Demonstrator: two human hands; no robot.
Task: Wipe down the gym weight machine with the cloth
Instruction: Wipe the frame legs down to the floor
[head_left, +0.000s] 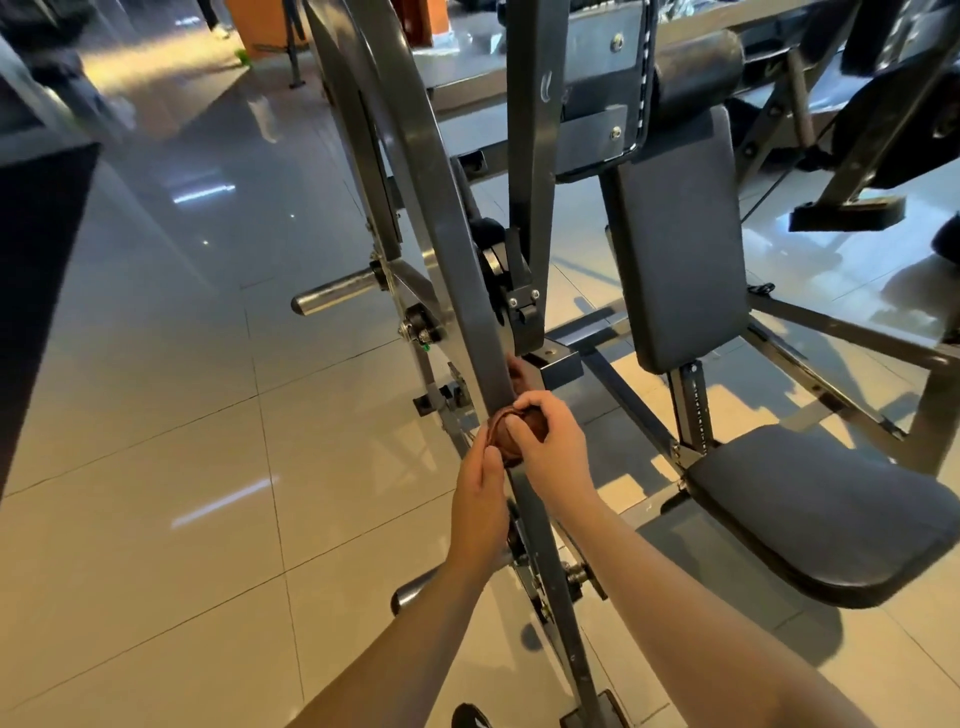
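Observation:
A dark grey weight machine fills the middle of the head view; its long slanted frame bar (457, 249) runs from the top centre down to the floor at the bottom. A brown cloth (511, 436) is wrapped around this bar low down. My left hand (480, 499) grips the cloth from the left side of the bar. My right hand (550, 447) curls over the cloth from the right, thumb on its front. Most of the cloth is hidden under my fingers.
The machine's black padded seat (821, 514) and backrest (680, 239) stand to the right. A chrome plate peg (337, 296) sticks out to the left of the frame, another (415, 592) lower down. Glossy beige floor tiles (156, 467) spread to the left. More gym equipment stands behind.

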